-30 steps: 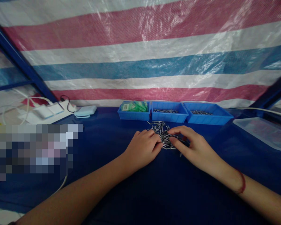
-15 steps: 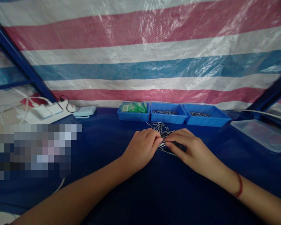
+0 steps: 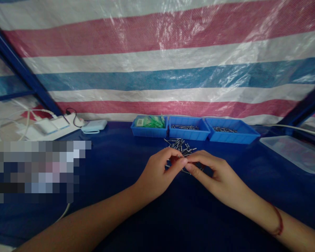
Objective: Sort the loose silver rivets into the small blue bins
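Observation:
A loose pile of thin metal rivets [image 3: 182, 145], dark and silvery, lies on the blue tabletop in front of the bins. Just on the near side of it, my left hand [image 3: 161, 169] has thumb and forefinger pinched together, with a sliver of a metal rivet showing at the tips. My right hand [image 3: 215, 173] is also closed in a pinch, and its fingertips meet those of the left. Whatever lies between the right fingertips is too small and covered to name. Both hands hide the front of the pile.
Three blue bins stand in a row behind the pile: the left bin [image 3: 149, 132] holds green packets, the middle bin [image 3: 189, 134] and right bin [image 3: 233, 137] hold metal pieces. A clear plastic lid [image 3: 294, 154] lies right. A power strip [image 3: 55, 126] and light-blue device [image 3: 94, 126] sit left.
My hands have come slightly nearer to me, and the left thumb and forefinger have rounded into a more open loop with their tips still together. More of the pile shows behind them.

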Motion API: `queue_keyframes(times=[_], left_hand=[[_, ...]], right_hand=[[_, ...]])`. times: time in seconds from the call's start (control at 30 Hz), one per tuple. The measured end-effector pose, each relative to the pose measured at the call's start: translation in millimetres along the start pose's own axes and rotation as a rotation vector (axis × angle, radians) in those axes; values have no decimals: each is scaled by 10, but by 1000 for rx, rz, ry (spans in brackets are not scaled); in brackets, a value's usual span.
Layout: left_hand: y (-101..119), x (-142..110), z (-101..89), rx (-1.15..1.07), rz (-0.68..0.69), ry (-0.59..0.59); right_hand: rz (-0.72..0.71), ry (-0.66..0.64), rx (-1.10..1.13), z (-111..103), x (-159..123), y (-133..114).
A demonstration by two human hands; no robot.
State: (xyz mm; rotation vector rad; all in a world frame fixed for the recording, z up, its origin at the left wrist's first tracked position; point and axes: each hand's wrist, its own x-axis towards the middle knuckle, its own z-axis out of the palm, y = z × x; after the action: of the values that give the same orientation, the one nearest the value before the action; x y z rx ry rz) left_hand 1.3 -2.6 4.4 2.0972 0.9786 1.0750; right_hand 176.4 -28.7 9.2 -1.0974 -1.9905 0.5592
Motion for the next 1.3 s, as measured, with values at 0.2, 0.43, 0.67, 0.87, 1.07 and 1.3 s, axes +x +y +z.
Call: queue_keyframes(times=[0.2,0.43,0.67,0.87,1.07,1.3], left_hand=[[-12,3,-3,-3,-1,-7],[-19,16,5,-13,12,-2],[-33,21,1,3,12,6],[-66,20,3,23,27,9],[-25,19,-12,66,97,-62],[-17,24,-61,218,157,-60]], right_hand=[[2,-21,-5,6,6,-20],[33,-4,10,10,15,6],[71,33,6,19,16,22],[42,180,-51,6,-4,21],[-246,220,-191,-32,-24,-51],[-386,269,-435,-293,73,51]])
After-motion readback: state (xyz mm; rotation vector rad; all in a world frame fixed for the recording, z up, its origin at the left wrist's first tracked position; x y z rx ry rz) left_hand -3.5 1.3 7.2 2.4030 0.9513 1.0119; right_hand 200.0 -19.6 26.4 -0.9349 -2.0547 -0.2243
